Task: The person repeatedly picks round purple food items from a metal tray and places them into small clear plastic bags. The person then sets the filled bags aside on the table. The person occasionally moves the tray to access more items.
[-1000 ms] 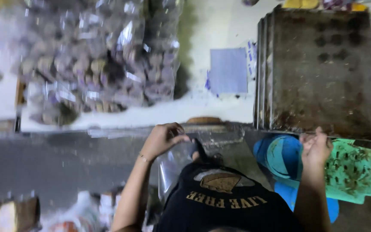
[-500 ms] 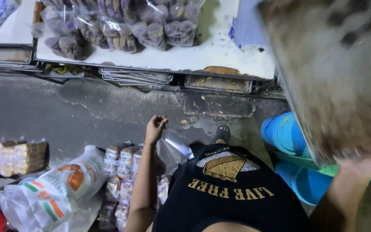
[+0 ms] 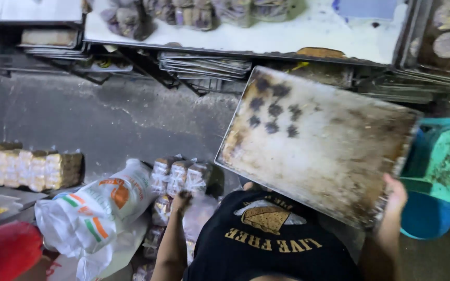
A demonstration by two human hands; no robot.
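Observation:
My right hand [image 3: 395,194] grips the lower right edge of a large, stained metal baking tray [image 3: 319,140], which hangs tilted in front of my chest above the floor. My left hand [image 3: 182,200] reaches down to the wrapped packs of baked goods [image 3: 179,176] on the floor and touches the clear plastic there. Its fingers are dark and blurred, so I cannot make out whether they hold anything. My black printed shirt [image 3: 272,244] fills the bottom centre.
A white printed sack [image 3: 100,208] lies left of the packs, beyond it a row of wrapped stacks [image 3: 27,169] and something red [image 3: 3,250]. A blue tub [image 3: 425,214] and green stool [image 3: 444,161] stand at right. A white table [image 3: 319,31] with bagged goods has stacked trays [image 3: 204,65] beneath.
The tray has come down and left from high on the right to in front of me. My left hand dropped to the packs. The view swung down towards the floor.

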